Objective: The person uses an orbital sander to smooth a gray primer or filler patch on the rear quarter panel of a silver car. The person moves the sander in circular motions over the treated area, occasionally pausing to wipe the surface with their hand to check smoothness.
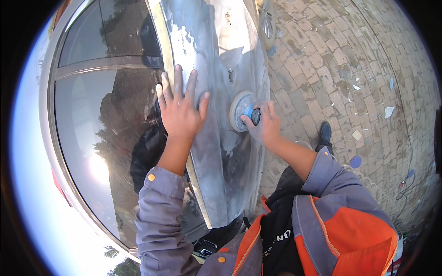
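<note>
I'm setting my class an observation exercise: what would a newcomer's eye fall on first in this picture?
Probably the round pad near the centre, held in the person's right grip against the patchy grey car panel. Next, the left grip, spread over the panel's window-side edge. At left, sun glare blazes in the large dark window.

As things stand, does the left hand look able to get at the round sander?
Probably yes. The left hand is spread at the car door's window edge, with only door panel between it and the round sander. The right hand grips the far side, so the near edge looks freer.
</note>
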Action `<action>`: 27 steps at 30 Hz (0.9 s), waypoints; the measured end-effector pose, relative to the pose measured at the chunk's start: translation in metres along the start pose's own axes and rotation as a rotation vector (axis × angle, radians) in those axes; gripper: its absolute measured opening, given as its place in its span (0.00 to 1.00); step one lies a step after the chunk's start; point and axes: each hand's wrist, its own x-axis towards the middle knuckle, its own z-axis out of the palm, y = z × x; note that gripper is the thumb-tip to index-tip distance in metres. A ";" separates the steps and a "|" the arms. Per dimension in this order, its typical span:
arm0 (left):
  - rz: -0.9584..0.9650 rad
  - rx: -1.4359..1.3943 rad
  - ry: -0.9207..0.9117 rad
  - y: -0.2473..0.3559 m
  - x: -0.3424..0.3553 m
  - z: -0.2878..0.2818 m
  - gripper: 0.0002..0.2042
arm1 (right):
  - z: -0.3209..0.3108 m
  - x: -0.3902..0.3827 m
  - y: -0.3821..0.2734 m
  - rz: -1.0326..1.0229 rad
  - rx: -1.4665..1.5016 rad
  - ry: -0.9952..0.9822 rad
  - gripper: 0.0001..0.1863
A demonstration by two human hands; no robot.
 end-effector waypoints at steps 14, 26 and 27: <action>-0.007 0.007 -0.004 0.000 0.000 0.002 0.32 | -0.001 0.009 -0.002 -0.229 0.075 0.026 0.31; -0.006 0.035 -0.010 -0.001 -0.001 0.003 0.32 | 0.001 0.001 -0.022 -0.196 0.123 0.029 0.30; -0.005 0.033 -0.008 -0.001 -0.001 0.003 0.32 | 0.002 0.001 -0.017 -0.168 0.113 0.034 0.30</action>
